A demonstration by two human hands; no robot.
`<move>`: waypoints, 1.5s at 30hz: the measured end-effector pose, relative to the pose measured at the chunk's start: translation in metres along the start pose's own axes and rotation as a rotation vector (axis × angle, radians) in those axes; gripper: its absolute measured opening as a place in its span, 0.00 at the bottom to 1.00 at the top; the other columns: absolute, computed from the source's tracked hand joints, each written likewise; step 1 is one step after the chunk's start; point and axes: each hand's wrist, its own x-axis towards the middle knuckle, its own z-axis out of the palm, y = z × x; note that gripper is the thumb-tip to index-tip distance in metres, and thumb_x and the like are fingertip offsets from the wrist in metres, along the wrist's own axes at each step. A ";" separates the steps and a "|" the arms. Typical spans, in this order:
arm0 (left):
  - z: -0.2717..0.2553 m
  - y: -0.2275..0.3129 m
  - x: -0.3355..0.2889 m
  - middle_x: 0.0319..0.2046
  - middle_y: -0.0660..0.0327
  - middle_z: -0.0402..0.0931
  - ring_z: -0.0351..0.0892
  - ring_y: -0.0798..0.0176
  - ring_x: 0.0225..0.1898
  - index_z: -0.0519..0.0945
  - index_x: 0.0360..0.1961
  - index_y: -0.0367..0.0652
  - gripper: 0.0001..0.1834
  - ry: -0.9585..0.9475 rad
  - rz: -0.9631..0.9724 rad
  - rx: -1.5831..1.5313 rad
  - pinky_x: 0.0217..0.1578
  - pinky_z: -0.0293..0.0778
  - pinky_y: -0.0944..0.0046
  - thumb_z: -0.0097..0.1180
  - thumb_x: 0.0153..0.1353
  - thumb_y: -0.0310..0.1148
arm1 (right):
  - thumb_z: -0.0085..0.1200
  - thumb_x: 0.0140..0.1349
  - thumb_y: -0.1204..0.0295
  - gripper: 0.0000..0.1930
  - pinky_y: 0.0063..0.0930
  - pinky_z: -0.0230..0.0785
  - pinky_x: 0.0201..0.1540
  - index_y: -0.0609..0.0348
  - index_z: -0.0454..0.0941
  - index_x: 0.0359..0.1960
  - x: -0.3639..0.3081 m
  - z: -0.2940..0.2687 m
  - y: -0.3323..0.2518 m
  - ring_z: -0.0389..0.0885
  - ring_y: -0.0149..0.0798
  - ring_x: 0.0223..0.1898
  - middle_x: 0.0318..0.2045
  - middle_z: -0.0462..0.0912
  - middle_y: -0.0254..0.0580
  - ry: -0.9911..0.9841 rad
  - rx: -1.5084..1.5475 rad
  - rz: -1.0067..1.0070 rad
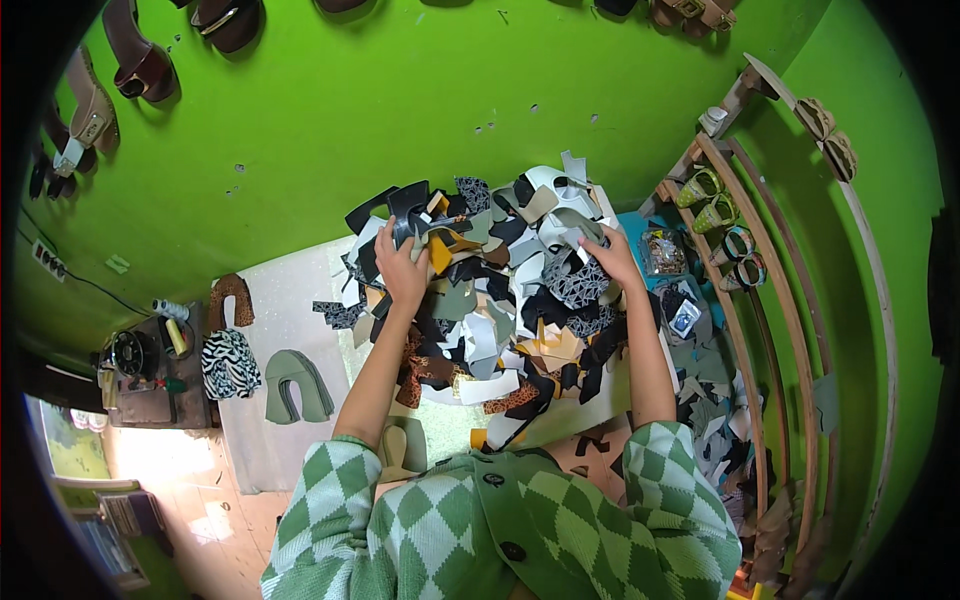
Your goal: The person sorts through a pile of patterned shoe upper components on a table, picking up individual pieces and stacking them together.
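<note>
Well apart, the left hand [400,272] and right hand [618,262] touch a loose heap of flat black, white, grey-green and leopard-print scraps [482,342], mid-frame on the pale surface [290,300]; whether either grips, I cannot tell. By the left hand, a glossy black piece [407,204] runs roughly up and down the frame. Markings on the small blue-and-white packet [685,318], at right, are too small to read.

We're blocked centre-right on the worktop [288,300] by the scrap pile [480,340]; green wall [400,110] closes the far side, wooden rack [785,320] the right. Passage: bare strip left, beyond the stacked green pieces [314,376].
</note>
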 end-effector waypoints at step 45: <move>-0.107 -0.108 -0.213 0.35 0.61 0.80 0.80 0.72 0.35 0.71 0.52 0.39 0.16 -0.717 -0.845 -1.023 0.35 0.77 0.74 0.56 0.63 0.25 | 0.66 0.51 0.70 0.22 0.35 0.66 0.52 0.54 0.77 0.49 -0.244 0.267 -0.078 0.75 0.40 0.48 0.48 0.76 0.40 -0.425 0.093 -0.350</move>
